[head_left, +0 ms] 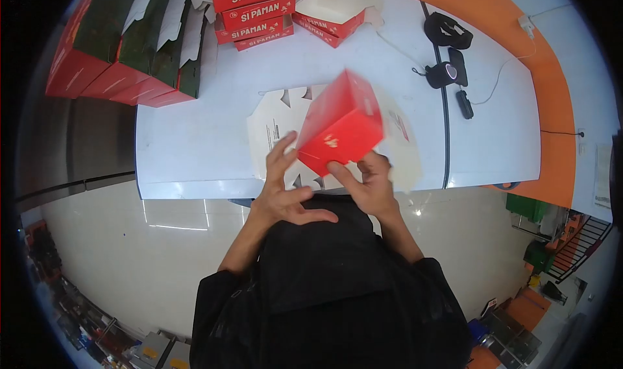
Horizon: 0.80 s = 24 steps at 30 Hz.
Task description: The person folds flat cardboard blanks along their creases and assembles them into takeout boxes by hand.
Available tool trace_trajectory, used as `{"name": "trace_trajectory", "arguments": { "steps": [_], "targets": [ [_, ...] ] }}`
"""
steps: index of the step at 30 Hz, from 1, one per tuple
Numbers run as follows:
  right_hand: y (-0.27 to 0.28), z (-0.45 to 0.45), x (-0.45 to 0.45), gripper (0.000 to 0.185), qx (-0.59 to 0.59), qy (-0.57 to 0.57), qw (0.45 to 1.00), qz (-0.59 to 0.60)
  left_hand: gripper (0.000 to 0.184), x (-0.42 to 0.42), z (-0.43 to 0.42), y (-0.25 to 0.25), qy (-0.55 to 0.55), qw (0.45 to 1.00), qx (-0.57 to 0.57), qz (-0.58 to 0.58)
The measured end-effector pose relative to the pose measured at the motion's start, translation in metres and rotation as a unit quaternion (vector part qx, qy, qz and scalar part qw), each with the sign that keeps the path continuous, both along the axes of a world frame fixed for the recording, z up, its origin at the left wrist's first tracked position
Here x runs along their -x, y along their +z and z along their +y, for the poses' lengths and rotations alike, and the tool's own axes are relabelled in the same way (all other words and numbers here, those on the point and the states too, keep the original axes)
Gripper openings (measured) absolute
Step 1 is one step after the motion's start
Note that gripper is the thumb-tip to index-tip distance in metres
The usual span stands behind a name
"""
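Note:
A red cardboard box [344, 135] with small pale print is tilted above the table's near edge, slightly blurred by motion. My right hand [374, 186] grips its lower near end, thumb on the red face and fingers curled at the right side. My left hand [283, 197] is open, fingers spread, close to the box's left corner; whether a fingertip touches it I cannot tell. Under the box, pale unfolded cardboard blanks [265, 126] with cut slots and printed text lie flat, partly hidden by the box and my hands.
Red "SI PAMAN" boxes [257, 12] are stacked at the back, beside an open-topped box [331, 28]. Large red-and-green cartons [146, 87] stand on the left. To the right lie a black strap [448, 30], a round black device [442, 75] and cables. A dark seam [445, 129] crosses the white table [188, 155].

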State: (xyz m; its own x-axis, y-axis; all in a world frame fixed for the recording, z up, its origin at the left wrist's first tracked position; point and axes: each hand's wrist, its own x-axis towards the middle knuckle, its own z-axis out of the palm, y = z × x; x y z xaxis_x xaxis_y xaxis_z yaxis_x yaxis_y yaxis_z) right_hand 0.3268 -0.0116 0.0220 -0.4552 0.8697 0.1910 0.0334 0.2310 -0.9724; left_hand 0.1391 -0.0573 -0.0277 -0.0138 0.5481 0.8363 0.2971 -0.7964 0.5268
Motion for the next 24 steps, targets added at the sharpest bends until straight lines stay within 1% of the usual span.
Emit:
{"name": "trace_trajectory", "arguments": {
  "steps": [1, 2, 3, 5, 6, 7, 8, 9, 10, 11, 12, 13, 14, 15, 16, 17, 18, 20, 21, 23, 24],
  "targets": [
    [0.014, -0.004, -0.001, 0.029, 0.074, 0.014, 0.993, 0.089, 0.125, 0.0, -0.003, 0.002, 0.058, 0.996, 0.049, 0.037],
    [0.025, -0.006, -0.002, 0.031, 0.147, 0.028, 0.973, 0.177, 0.123, -0.001, -0.002, -0.002, 0.085, 0.991, 0.097, 0.045],
    [0.034, -0.002, -0.001, 0.036, 0.082, 0.017, 0.979, 0.184, 0.12, -0.002, 0.0, -0.01, 0.11, 0.982, 0.144, 0.054],
    [0.045, 0.007, 0.003, 0.039, 0.154, 0.051, 0.954, 0.253, 0.094, -0.004, 0.0, -0.019, 0.084, 0.958, 0.276, 0.012],
    [0.046, 0.011, 0.005, 0.041, 0.189, 0.069, 0.937, 0.287, 0.086, -0.006, -0.002, -0.023, 0.061, 0.937, 0.34, -0.056],
    [0.038, 0.013, 0.009, 0.064, 0.166, 0.088, 0.945, 0.267, 0.077, -0.009, -0.004, -0.026, 0.039, 0.907, 0.401, -0.123],
    [0.038, 0.019, 0.014, 0.073, 0.104, 0.115, 0.972, 0.174, 0.069, -0.012, -0.005, -0.028, 0.017, 0.868, 0.458, -0.19],
    [0.038, 0.025, 0.02, 0.083, 0.041, 0.141, 0.986, 0.079, 0.051, -0.015, -0.003, -0.021, 0.038, 0.841, 0.478, -0.249],
    [0.039, 0.028, 0.024, 0.092, -0.023, 0.167, 0.986, -0.017, 0.05, -0.013, -0.002, -0.023, 0.03, 0.83, 0.483, -0.278],
    [0.02, 0.027, 0.024, 0.108, -0.055, 0.185, 0.976, -0.097, 0.049, -0.008, 0.002, -0.026, 0.022, 0.817, 0.487, -0.308],
    [0.005, 0.021, 0.025, 0.108, -0.094, 0.185, 0.958, -0.198, 0.049, -0.001, 0.004, -0.031, 0.016, 0.803, 0.49, -0.338],
    [-0.008, 0.013, 0.026, 0.108, -0.133, 0.182, 0.928, -0.296, 0.048, 0.008, 0.005, -0.042, 0.021, 0.8, 0.513, -0.312],
    [-0.022, 0.006, 0.027, 0.108, -0.171, 0.178, 0.887, -0.39, 0.049, 0.016, 0.005, -0.05, 0.022, 0.786, 0.537, -0.306],
    [-0.041, 0.002, 0.027, 0.091, -0.227, 0.146, 0.867, -0.419, 0.049, 0.023, 0.006, -0.053, 0.022, 0.771, 0.562, -0.301],
    [-0.062, 0.002, 0.024, 0.08, -0.221, 0.124, 0.881, -0.4, 0.05, 0.028, 0.006, -0.055, 0.021, 0.754, 0.587, -0.295],
    [-0.083, 0.003, 0.021, 0.07, -0.214, 0.102, 0.894, -0.38, 0.053, 0.032, 0.007, -0.055, 0.016, 0.749, 0.599, -0.282],
    [-0.098, 0.005, 0.018, 0.06, -0.206, 0.078, 0.907, -0.36, 0.055, 0.033, 0.007, -0.051, -0.009, 0.732, 0.618, -0.287],
    [-0.112, 0.007, 0.008, 0.043, -0.136, 0.075, 0.937, -0.314, 0.061, 0.034, 0.008, -0.042, -0.059, 0.695, 0.653, -0.295],
    [-0.112, 0.01, 0.006, 0.035, -0.101, 0.072, 0.949, -0.289, 0.066, 0.035, 0.005, -0.043, -0.07, 0.708, 0.629, -0.312],
    [-0.109, 0.019, 0.003, 0.031, -0.065, 0.078, 0.958, -0.267, 0.078, 0.041, -0.001, -0.045, -0.094, 0.734, 0.58, -0.342],
    [-0.104, 0.023, 0.002, 0.029, -0.047, 0.08, 0.962, -0.256, 0.087, 0.044, -0.001, -0.044, -0.066, 0.806, 0.535, -0.245]
  ]
}}
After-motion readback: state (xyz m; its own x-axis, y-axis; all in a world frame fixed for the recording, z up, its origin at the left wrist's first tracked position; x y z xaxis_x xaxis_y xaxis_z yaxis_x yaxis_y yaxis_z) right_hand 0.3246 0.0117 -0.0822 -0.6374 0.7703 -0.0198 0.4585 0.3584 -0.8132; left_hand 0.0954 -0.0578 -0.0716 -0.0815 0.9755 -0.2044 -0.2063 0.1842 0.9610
